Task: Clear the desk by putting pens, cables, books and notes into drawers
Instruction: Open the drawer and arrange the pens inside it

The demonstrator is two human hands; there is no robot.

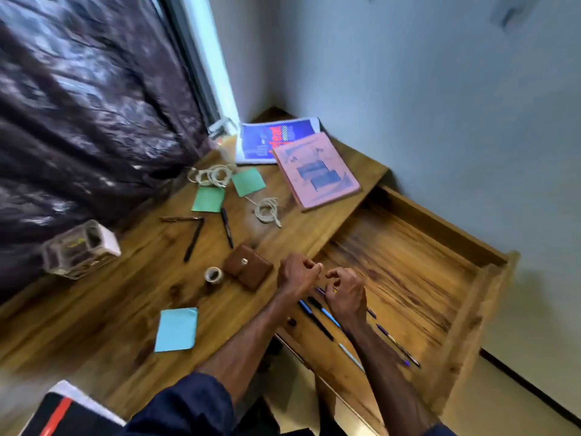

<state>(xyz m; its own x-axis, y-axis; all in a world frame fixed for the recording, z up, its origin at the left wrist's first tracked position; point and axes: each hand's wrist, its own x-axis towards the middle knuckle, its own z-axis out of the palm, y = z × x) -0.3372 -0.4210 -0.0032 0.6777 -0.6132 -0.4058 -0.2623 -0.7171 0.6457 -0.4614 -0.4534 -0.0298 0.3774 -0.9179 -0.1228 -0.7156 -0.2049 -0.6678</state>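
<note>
Wooden bench [125, 309] in corner of pale wall [440, 105], dark curtain [88, 121] alongside. Drawer [408, 262] pulled open, pens [323, 322] inside. Left hand [297, 275], right hand [345, 295] over drawer: fingers [309, 265] curled, hold on anything not discernible.

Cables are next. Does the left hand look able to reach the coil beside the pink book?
Probably yes: the left hand looks empty, and bare desktop lies between it and the coil.

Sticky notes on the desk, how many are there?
3: a green note below the white cable coil, a second green note just right of it, and a blue note near the front edge. More may hide under the books.
</note>
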